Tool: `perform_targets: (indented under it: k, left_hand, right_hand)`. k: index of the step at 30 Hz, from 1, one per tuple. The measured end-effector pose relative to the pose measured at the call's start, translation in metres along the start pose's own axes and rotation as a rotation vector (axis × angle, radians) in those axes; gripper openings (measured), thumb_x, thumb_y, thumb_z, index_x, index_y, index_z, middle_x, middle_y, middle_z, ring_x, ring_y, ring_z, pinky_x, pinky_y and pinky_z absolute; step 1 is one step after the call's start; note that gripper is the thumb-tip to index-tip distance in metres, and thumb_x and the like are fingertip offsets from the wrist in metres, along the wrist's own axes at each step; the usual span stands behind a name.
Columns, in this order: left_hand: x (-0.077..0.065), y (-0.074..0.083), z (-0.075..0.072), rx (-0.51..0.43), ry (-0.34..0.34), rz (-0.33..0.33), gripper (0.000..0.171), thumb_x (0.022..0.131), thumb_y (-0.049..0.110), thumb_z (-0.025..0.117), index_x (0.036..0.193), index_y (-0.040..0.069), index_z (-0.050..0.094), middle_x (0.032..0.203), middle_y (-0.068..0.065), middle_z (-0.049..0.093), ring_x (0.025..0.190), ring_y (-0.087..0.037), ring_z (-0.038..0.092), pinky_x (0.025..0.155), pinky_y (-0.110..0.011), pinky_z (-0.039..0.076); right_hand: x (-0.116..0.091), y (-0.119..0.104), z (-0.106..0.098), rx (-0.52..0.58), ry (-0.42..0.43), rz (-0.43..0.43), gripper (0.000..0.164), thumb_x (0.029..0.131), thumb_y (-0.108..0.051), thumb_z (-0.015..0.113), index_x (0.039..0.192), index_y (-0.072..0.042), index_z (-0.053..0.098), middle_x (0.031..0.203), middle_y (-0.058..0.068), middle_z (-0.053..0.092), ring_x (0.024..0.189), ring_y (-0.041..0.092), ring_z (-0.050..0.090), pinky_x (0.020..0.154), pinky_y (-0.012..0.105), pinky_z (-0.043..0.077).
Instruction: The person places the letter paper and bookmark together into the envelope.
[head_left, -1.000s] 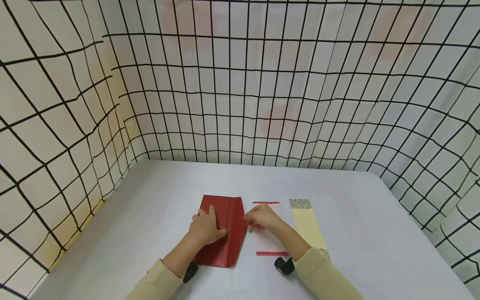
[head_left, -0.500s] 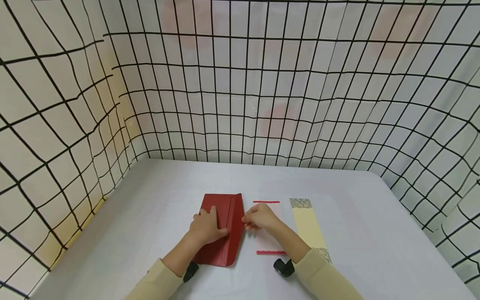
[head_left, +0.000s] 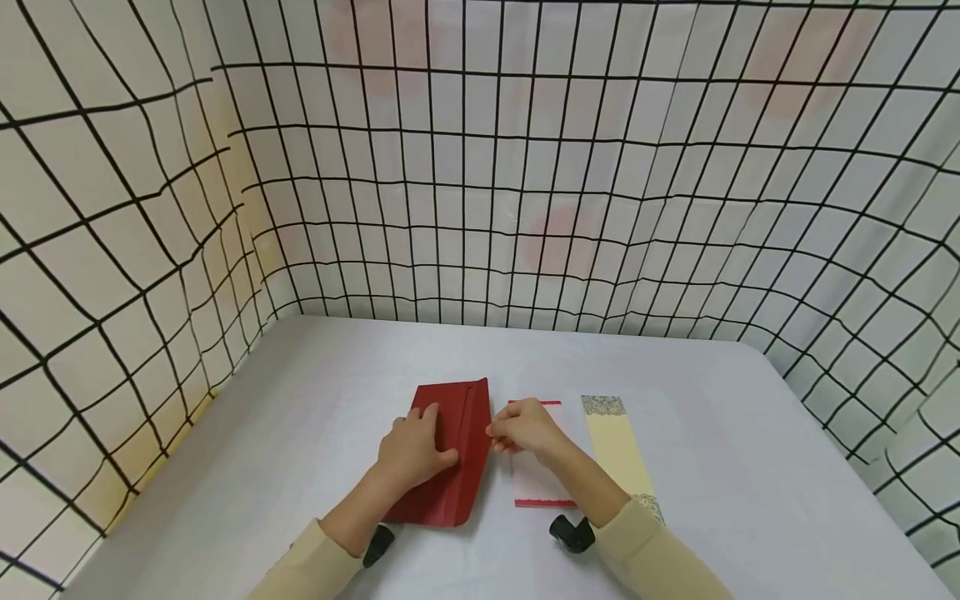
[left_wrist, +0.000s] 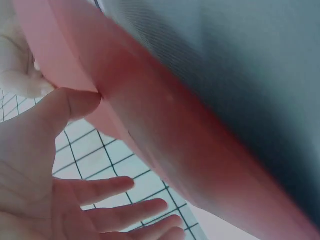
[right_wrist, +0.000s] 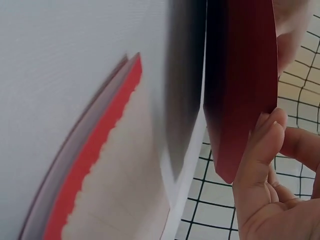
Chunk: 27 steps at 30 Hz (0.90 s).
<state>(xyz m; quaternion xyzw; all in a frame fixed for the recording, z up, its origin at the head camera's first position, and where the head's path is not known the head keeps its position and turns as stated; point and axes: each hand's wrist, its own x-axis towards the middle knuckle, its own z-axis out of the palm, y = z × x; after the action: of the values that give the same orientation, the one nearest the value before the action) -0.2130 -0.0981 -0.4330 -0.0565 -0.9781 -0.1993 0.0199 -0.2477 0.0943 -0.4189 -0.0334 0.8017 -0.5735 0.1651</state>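
the right hand [head_left: 524,427] is drawn to a narrow pinch, thumb and forefinger meeting on the outer edge of the flap [head_left: 475,454] of a red envelope [head_left: 450,429]. the left hand [head_left: 415,446] lies across the envelope's body with fingers relaxed and spread apart, the thumb pointing toward the flap's crease. both forearms enter from the near edge, angled inward; the right wrist view shows the pinching fingertips at close range.

the envelope rests on the white worktop [head_left: 352,367], left of centre, with its long sides running away from the person. it is plain red, with a straight crease between body and flap; the flap, on the right side, is tilted up off the worktop.

to the right, partly beneath the right hand and forearm, lies a pale card [head_left: 534,482] with red bands at its two ends. beyond it lies a pale yellow strip [head_left: 617,446] with grey patterned ends, its near part partly covered by the right sleeve [head_left: 656,554]. a black-lined grid [head_left: 491,179] on white encloses the far side.
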Motion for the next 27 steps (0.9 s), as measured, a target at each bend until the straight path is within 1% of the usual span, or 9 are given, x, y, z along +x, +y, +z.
perform_targets:
  k: [2, 7, 12, 14, 18, 22, 27]
  left_hand:
    - [-0.001, 0.002, 0.000, -0.004, 0.033, 0.026, 0.071, 0.076, 0.032, 0.078, 0.132, -0.002, 0.051, 0.114, -0.019, 0.059, 0.091, -0.032, 0.056, 0.068, -0.046, 0.055]
    - [-0.002, 0.004, -0.001, -0.031, 0.098, 0.076, 0.059, 0.076, 0.024, 0.077, 0.126, -0.001, 0.057, 0.113, -0.017, 0.061, 0.092, -0.030, 0.057, 0.068, -0.045, 0.055]
    - [-0.003, 0.002, -0.003, -0.045, 0.141, 0.105, 0.048, 0.079, 0.022, 0.074, 0.121, 0.003, 0.060, 0.113, -0.015, 0.063, 0.092, -0.029, 0.059, 0.067, -0.044, 0.055]
    - [-0.002, 0.001, -0.004, -0.064, 0.140, 0.106, 0.049, 0.080, 0.024, 0.073, 0.122, 0.003, 0.061, 0.114, -0.015, 0.063, 0.095, -0.030, 0.059, 0.069, -0.044, 0.055]
    - [-0.001, -0.001, -0.006, -0.112, 0.110, 0.099, 0.055, 0.081, 0.028, 0.072, 0.127, 0.004, 0.058, 0.118, -0.014, 0.062, 0.099, -0.029, 0.058, 0.073, -0.044, 0.054]
    - [-0.001, -0.001, -0.009, -0.134, 0.090, 0.092, 0.059, 0.078, 0.026, 0.074, 0.129, 0.003, 0.056, 0.118, -0.013, 0.061, 0.099, -0.027, 0.057, 0.073, -0.043, 0.053]
    - [-0.002, -0.003, -0.012, -0.157, 0.087, 0.076, 0.059, 0.078, 0.025, 0.074, 0.130, 0.005, 0.056, 0.116, -0.011, 0.061, 0.097, -0.026, 0.056, 0.071, -0.042, 0.053]
  right_hand:
    - [-0.001, -0.002, 0.000, 0.006, 0.001, -0.012, 0.006, 0.087, -0.001, 0.066, 0.084, 0.005, 0.066, 0.065, 0.008, 0.063, 0.053, 0.012, 0.059, 0.053, 0.023, 0.051]
    - [-0.002, -0.005, 0.000, 0.011, 0.002, -0.016, 0.007, 0.088, -0.002, 0.066, 0.085, 0.005, 0.066, 0.065, 0.008, 0.063, 0.053, 0.012, 0.059, 0.054, 0.024, 0.052]
    - [-0.005, -0.008, -0.001, 0.007, 0.013, -0.023, 0.008, 0.088, -0.002, 0.066, 0.085, 0.005, 0.066, 0.065, 0.008, 0.063, 0.053, 0.013, 0.059, 0.055, 0.025, 0.053]
    - [-0.006, -0.009, -0.002, 0.009, 0.017, -0.023, 0.008, 0.088, -0.003, 0.066, 0.085, 0.005, 0.066, 0.065, 0.009, 0.063, 0.053, 0.013, 0.058, 0.055, 0.025, 0.053]
    - [-0.006, -0.010, -0.003, 0.021, 0.012, -0.023, 0.009, 0.089, -0.004, 0.066, 0.087, 0.004, 0.066, 0.066, 0.008, 0.063, 0.054, 0.013, 0.059, 0.055, 0.025, 0.053]
    - [-0.007, -0.012, -0.003, 0.030, 0.007, -0.027, 0.009, 0.089, -0.004, 0.066, 0.089, 0.005, 0.066, 0.067, 0.008, 0.063, 0.055, 0.013, 0.059, 0.056, 0.025, 0.053]
    - [-0.008, -0.012, -0.004, 0.033, -0.003, -0.034, 0.009, 0.089, -0.004, 0.065, 0.088, 0.005, 0.065, 0.066, 0.008, 0.063, 0.055, 0.013, 0.059, 0.056, 0.025, 0.053]
